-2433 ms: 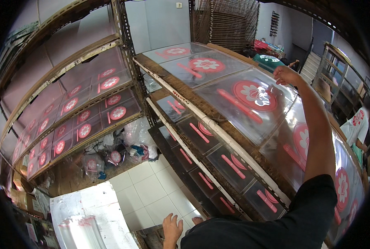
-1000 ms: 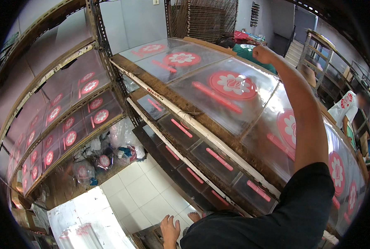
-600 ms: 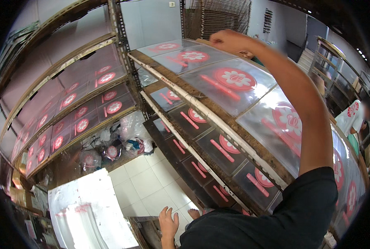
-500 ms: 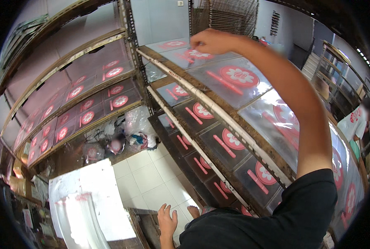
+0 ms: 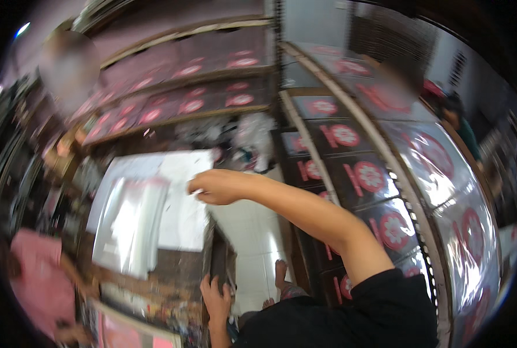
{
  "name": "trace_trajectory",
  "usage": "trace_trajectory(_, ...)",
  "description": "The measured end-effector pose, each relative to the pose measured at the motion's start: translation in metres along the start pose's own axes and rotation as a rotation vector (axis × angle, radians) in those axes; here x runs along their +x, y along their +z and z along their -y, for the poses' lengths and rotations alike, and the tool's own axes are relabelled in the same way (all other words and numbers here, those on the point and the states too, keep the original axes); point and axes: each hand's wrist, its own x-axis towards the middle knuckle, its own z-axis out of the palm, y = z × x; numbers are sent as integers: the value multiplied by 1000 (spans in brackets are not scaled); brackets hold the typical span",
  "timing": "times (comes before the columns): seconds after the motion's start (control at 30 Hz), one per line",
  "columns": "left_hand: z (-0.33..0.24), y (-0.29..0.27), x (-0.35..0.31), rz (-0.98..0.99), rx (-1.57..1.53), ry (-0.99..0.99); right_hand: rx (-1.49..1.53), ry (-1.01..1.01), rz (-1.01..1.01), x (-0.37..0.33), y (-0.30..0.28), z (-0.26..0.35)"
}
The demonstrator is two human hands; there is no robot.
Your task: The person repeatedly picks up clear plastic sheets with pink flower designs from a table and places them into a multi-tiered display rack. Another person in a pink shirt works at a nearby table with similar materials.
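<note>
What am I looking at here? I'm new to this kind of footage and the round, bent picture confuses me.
There is no machine: the picture comes from a wide fisheye camera worn on a person's head, looking down, which is why straight edges curve. The bare arm crossing the middle is the person's own; the right hand reaches out over a white sheet on a work table, beside a stack of clear plastic sleeves. The blur hides whether it grips anything. The left hand rests on the table's edge. Wooden racks on the right and at the back hold dark sheets printed with red round designs. Another person in pink is at the lower left.
</note>
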Motion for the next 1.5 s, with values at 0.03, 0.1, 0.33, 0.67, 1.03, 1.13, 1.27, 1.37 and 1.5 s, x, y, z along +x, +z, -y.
trace_trajectory(0.03, 6, -9, -14, -32, 45, -28, 212, 40, -1, -7, 28, -1)
trace_trajectory(0.1, 15, -22, -34, -109, 126, -96, 621, 332, -152, -41, 76, 4)
trace_trajectory(0.33, 43, -26, -60, -126, 317, -143, 1079, 1096, -670, -263, 260, -30)
trace_trajectory(0.67, 47, -25, -65, -58, 325, -203, 1135, 1737, -270, -462, 362, 19)
trace_trajectory(1.03, 52, -37, -56, -51, 238, -188, 1013, 1541, -179, -416, 363, 2)
trace_trajectory(1.13, 50, -50, -45, -80, 76, -221, 959, 1510, -178, -414, 359, -5)
trace_trajectory(1.27, 20, -78, -23, -265, 42, -203, 961, 1496, -209, -432, 370, -10)
trace_trajectory(1.37, 2, -107, -1, -452, 176, -127, 983, 1499, -204, -459, 381, -11)
trace_trajectory(1.5, -6, -139, 35, -593, 522, -54, 1033, 1587, -242, -464, 375, 5)
